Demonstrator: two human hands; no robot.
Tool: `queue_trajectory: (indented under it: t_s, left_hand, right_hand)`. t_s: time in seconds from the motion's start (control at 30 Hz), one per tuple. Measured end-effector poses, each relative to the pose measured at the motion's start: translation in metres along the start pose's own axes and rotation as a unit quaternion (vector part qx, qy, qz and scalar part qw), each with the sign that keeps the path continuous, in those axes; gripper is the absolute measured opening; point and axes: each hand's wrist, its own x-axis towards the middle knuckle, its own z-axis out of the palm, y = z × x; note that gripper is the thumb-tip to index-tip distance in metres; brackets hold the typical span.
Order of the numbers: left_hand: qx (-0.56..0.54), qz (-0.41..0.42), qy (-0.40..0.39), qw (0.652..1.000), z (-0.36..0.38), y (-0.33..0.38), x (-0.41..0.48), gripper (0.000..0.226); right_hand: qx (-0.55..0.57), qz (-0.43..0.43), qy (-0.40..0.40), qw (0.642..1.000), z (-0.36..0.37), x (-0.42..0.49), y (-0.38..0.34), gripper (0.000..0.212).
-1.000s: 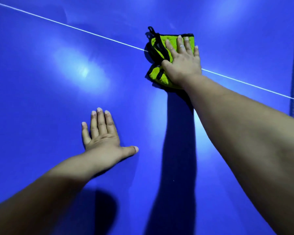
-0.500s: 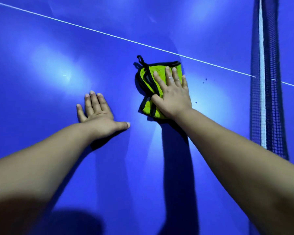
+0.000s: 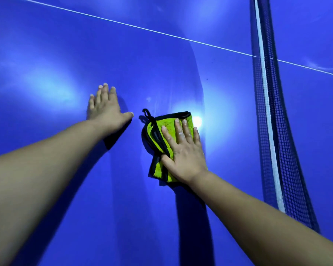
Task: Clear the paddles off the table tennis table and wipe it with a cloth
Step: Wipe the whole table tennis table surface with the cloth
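Since the earlier frame our right hand [image 3: 183, 150] has dragged the one green cloth [image 3: 162, 143] down to frame centre, close to our left hand [image 3: 106, 110]. Both hands lie flat — fingers spread, gripping nothing. The cloth's long axis runs top to bottom on the table [image 3: 46, 54], left of the single net [image 3: 267, 112].

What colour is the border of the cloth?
Black, around the lime-green cloth; head view shows it.

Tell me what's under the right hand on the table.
A folded green cloth with black trim lies under the right hand, flat on the blue table. The table surface beneath the cloth is covered, so its condition can't be seen.
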Motion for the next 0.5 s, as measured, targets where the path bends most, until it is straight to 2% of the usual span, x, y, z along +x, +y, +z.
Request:
queue_trajectory:
  t_s: [0.3, 0.5]
  left_hand:
    - [-0.024, 0.041, -0.024, 0.999, 0.042, -0.016, -0.138, 0.085]
    - [-0.03, 0.053, -0.048, 0.997, 0.045, -0.025, -0.182, 0.081]
  right_hand:
    - [0.008, 0.031, 0.019, 0.999, 0.036, -0.131, -0.057, 0.08]
    - [0.02, 0.021, -0.001, 1.0, 0.048, -0.219, -0.075, 0.082]
